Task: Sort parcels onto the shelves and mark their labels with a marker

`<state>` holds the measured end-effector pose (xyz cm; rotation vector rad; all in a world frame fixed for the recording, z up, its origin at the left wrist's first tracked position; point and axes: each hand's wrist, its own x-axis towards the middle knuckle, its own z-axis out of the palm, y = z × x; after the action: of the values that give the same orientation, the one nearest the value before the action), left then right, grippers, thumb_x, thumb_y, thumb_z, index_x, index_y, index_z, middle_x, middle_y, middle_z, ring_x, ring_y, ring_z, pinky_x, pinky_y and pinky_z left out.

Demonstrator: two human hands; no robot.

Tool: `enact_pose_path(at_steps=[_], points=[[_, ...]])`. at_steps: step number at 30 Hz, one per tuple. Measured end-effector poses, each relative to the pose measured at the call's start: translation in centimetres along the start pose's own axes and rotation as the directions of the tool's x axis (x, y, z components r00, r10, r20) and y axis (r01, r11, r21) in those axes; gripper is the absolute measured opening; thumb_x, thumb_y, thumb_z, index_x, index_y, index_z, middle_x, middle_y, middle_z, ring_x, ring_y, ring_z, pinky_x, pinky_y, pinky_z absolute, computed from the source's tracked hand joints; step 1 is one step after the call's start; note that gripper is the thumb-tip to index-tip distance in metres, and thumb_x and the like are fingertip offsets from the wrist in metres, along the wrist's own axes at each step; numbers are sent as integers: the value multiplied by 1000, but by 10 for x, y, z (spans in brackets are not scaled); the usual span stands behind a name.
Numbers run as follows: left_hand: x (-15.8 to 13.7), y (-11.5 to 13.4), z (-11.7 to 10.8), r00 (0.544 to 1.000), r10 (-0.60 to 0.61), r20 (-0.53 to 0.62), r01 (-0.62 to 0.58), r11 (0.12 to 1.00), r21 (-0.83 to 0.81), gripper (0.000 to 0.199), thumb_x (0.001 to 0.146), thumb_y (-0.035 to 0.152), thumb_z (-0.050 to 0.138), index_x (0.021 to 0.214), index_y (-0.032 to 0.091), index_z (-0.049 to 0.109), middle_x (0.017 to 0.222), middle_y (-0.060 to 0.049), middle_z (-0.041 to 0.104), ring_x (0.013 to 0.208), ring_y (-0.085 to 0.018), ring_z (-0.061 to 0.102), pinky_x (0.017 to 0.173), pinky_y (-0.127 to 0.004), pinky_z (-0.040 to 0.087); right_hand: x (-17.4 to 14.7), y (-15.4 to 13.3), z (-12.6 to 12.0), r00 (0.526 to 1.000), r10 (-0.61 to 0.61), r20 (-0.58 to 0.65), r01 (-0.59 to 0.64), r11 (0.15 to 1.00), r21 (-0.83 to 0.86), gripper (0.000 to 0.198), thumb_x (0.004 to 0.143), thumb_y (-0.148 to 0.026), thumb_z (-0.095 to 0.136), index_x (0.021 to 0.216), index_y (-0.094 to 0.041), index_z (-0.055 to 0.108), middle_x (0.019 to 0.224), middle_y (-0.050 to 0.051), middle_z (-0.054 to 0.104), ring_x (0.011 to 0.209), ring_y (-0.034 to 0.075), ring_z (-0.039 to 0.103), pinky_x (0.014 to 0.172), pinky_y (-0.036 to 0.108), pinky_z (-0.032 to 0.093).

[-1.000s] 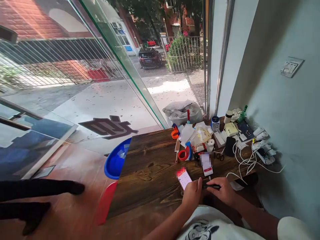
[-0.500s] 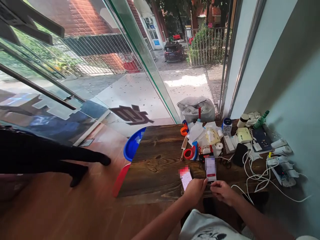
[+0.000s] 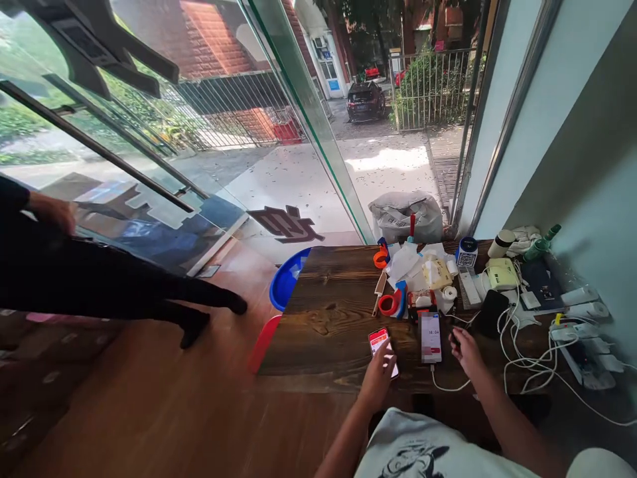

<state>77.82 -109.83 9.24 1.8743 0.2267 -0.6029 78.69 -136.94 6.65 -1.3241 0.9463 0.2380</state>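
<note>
My left hand (image 3: 379,375) lies over a smartphone (image 3: 378,337) with a red and white screen, its fingers stretched across the glass. To the right of it, a second smartphone (image 3: 430,335) lies flat with its screen lit and a white charging cable (image 3: 434,380) plugged into its lower end. My right hand (image 3: 466,352) is just right of that second phone, apart from it. Its fingers are curled together near dark scissors, and whatever they pinch, if anything, cannot be made out.
Behind the phones lie a red and blue tape dispenser (image 3: 391,304), papers (image 3: 404,262) and a tissue pack (image 3: 436,272). Tangled cables and a power strip (image 3: 587,358) fill the right side. A person in black trousers (image 3: 144,285) stands left, beyond a blue basin (image 3: 286,282).
My hands have parted from the lower end of the charging phone. The left moved onto the other phone, the right moved up and right. The person's hand has come into view at left.
</note>
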Motion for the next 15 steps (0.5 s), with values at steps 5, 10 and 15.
enact_pose_path(at_steps=[5,10,15], points=[[-33,-71,-44,894,-379,-238,385,923,-24,53,90,36,45,133,6,55,110,-16,74,102,-27,73,90,-33,56,74,-38,-18,910,-283,-304,202,941,-273,35,71,-50,59,93,-22,62,86,8,70,91,28,66,79,38,52],[-117,-120,-90,671,-640,-375,705,706,57,52,97,34,36,139,7,53,133,-20,69,120,-30,68,95,-34,55,95,-38,-19,837,-504,-211,325,770,-548,46,79,-42,54,112,-12,64,125,25,65,124,38,55,106,54,42],[-227,-173,-95,397,-768,-502,906,417,79,45,96,37,35,116,16,69,121,-13,76,114,-31,72,90,-36,59,38,35,14,785,-582,212,581,573,-578,33,85,-37,52,109,-19,66,113,14,67,97,27,64,91,44,55]])
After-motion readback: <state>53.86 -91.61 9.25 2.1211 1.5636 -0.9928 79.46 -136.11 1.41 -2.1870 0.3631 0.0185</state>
